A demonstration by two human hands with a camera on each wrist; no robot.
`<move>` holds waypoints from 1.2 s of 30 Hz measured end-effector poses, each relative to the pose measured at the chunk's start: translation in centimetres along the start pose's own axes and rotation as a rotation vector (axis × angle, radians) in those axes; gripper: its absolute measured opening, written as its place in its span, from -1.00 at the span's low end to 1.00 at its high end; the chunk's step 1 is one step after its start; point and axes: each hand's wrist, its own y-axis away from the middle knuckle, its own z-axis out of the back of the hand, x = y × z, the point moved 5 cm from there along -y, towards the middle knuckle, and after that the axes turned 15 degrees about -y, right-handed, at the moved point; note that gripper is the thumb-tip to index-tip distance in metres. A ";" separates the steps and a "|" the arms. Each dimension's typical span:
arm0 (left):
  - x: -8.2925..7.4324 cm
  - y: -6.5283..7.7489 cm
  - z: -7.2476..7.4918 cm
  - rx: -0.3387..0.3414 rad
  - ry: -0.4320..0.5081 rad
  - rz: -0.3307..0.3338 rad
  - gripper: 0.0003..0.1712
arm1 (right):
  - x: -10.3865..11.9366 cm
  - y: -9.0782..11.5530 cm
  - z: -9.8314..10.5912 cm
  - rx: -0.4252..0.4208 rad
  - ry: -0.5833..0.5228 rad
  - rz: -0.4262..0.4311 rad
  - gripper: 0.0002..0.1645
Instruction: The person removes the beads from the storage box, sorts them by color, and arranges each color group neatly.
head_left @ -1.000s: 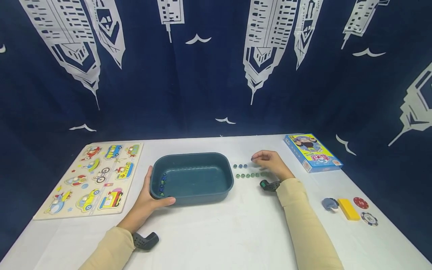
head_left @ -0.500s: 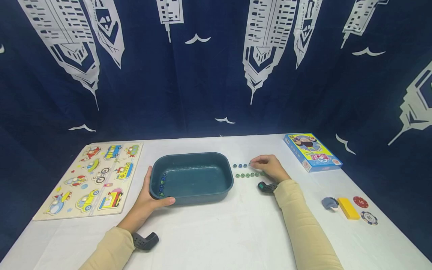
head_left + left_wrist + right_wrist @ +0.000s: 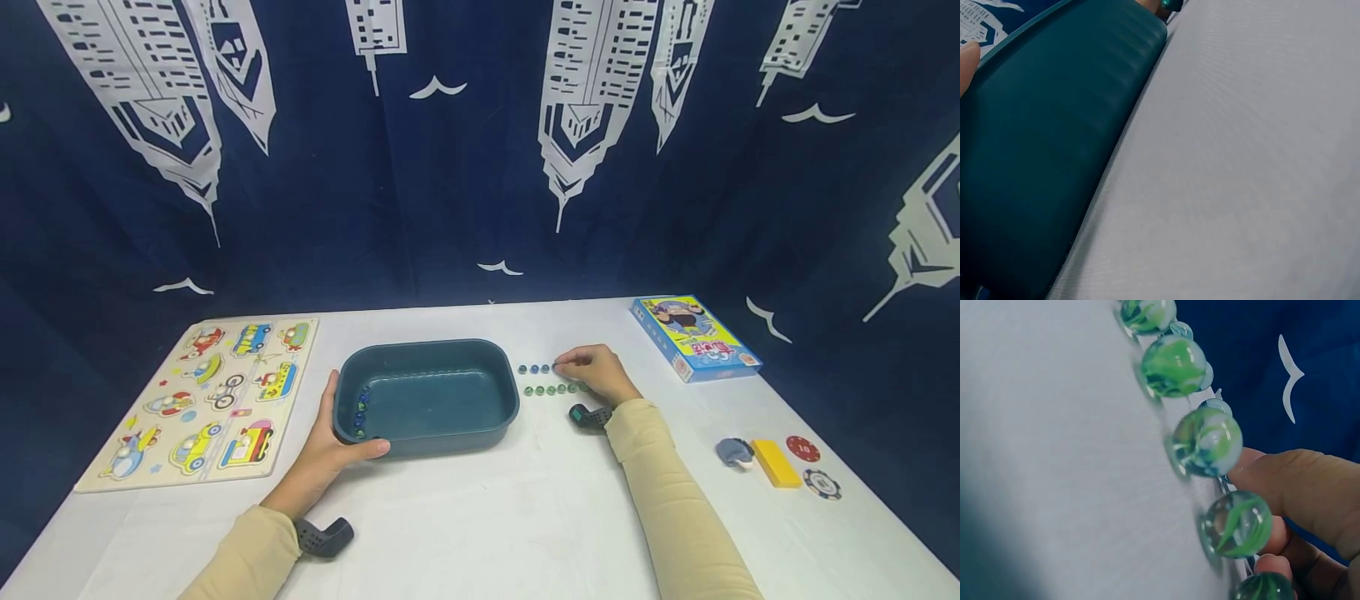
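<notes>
Head view: teal tub left of centre on white table, short line of marbles inside along left end. Left grip clasped round the tub's near-left corner, thumb at near rim, fingers against left wall. Right of the tub, two lines: three marbles in far row, longer green near row just nearer. Right grip together, pinched on a bluish marble at the far row's right end, mostly covered by fingertips. Probably setting down in line; could be picking up, can't tell which. If setting down: lower to full contact with the table, line up with the other three, wait out any wobble before parting fingertips, then lift straight up. Mind the near row, close to the hand: risk of starting a roll with a brush. Left wrist view: tub's near wall close up, thumb tip at the rim. Enough to steady; no need for more squeeze. Right wrist view: green marbles large in front, fingertips together behind, pinched marble hidden. Can't confirm clearance there, so better to steer by the head view.
</notes>
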 end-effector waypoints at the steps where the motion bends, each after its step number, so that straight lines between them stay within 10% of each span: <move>1: 0.0 0.0 0.0 -0.001 -0.001 -0.002 0.55 | 0.1 0.0 0.0 0.004 -0.006 0.002 -0.68; 11: 0.0 0.1 0.1 0.000 0.009 -0.015 0.56 | 2.7 0.2 0.8 -0.015 -0.067 0.076 -0.59; 18: 0.1 0.0 0.1 -0.004 0.010 -0.013 0.56 | 8.1 1.4 -0.7 0.137 -0.177 0.184 -0.66; 28: 0.0 0.1 0.2 -0.005 0.011 -0.023 0.55 | 14.0 5.0 -9.2 0.605 -0.286 0.305 -0.74; 36: 0.2 -0.1 0.0 0.014 0.017 -0.022 0.56 | 15.5 7.3 -16.2 0.841 -0.092 0.300 -0.69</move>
